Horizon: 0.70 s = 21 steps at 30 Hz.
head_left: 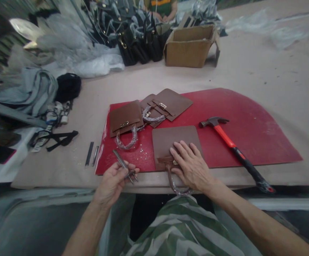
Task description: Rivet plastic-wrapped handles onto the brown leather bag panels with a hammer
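Panel of flat, brown, leather-like sheet [173, 139] lies in the head view near the front edge of a red, smooth-topped mat [245, 131] on the pale, covered table [250, 76]. Its strap and clasp end faces the person, and a brown, curved handle wrapped in clear film [172, 183] hangs over the near edge. Judged by appearance, the panel is light and fairly stiff but bendable; its smooth face may slide on the mat and would likely mark under a hard edge. The film-wrapped handle is probably slippery, so the plain side edges offer the better hold, clear of the metal clasp [175, 162]. Right hand [189, 161] is spread flat on the panel, palm down, fingers extended, partly covering the clasp; it grasps nothing. Left hand [114, 179] is closed, thumb against fingers, around slim, grey, steel rod-like tools [120, 159], held just left of the panel; their exact number and tip shape cannot be told. Such tools should be rigid, smooth and small, best taken mid-shaft. A claw hammer with red-and-black handle [231, 145] rests to the panel's right, untouched.
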Motion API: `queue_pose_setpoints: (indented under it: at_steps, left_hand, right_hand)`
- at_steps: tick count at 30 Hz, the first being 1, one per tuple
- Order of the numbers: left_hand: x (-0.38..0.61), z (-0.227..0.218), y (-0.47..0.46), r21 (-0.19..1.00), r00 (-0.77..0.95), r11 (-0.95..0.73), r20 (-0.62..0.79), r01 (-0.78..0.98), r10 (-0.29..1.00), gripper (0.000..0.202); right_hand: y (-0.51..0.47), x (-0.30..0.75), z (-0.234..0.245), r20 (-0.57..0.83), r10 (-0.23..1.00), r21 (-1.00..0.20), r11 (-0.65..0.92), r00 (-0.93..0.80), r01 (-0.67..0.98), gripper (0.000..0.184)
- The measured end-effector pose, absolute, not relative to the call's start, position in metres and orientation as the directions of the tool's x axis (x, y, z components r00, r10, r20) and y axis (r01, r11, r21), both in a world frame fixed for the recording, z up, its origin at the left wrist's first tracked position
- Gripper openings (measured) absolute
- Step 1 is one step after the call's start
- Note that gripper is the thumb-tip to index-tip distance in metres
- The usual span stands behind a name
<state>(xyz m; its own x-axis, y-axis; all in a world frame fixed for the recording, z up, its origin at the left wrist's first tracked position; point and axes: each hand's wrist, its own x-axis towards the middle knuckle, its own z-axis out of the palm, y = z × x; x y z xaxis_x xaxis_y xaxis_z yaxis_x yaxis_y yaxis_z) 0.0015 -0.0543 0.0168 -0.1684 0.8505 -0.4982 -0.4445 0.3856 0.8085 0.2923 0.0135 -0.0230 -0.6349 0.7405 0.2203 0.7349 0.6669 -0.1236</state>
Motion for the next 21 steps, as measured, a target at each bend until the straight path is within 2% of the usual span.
queue_pose_setpoints:
  at_steps: [3, 6, 10, 13, 17, 21]
  left_hand:
    - [0.029, 0.008, -0.045, 0.794, -0.128, 0.362, -0.476, -0.488, 0.87, 0.048]
    - [0.047, -0.002, -0.034, 0.855, -0.176, 0.253, -0.364, -0.453, 0.915, 0.042]
    - [0.057, -0.013, -0.022, 0.976, -0.225, 0.036, -0.085, -0.215, 0.971, 0.028]
    - [0.061, -0.014, -0.02, 0.998, -0.188, -0.047, 0.04, -0.029, 0.981, 0.018]
    - [0.065, -0.015, -0.024, 0.99, -0.191, -0.084, 0.104, 0.111, 0.976, 0.018]
    - [0.064, -0.021, -0.033, 0.996, -0.236, -0.057, 0.073, 0.072, 0.969, 0.033]
  right_hand:
    - [0.014, 0.292, -0.023, 0.227, 0.728, -0.113, 0.68, -0.648, 0.724, 0.057]
    - [0.015, 0.293, -0.023, 0.231, 0.721, -0.115, 0.687, -0.654, 0.717, 0.056]
    - [0.015, 0.294, -0.023, 0.229, 0.72, -0.126, 0.689, -0.655, 0.714, 0.055]
    - [0.016, 0.294, -0.025, 0.227, 0.724, -0.14, 0.686, -0.652, 0.714, 0.055]
    - [0.016, 0.294, -0.027, 0.22, 0.73, -0.16, 0.682, -0.647, 0.714, 0.055]
    - [0.016, 0.295, -0.028, 0.208, 0.74, -0.177, 0.672, -0.64, 0.719, 0.056]
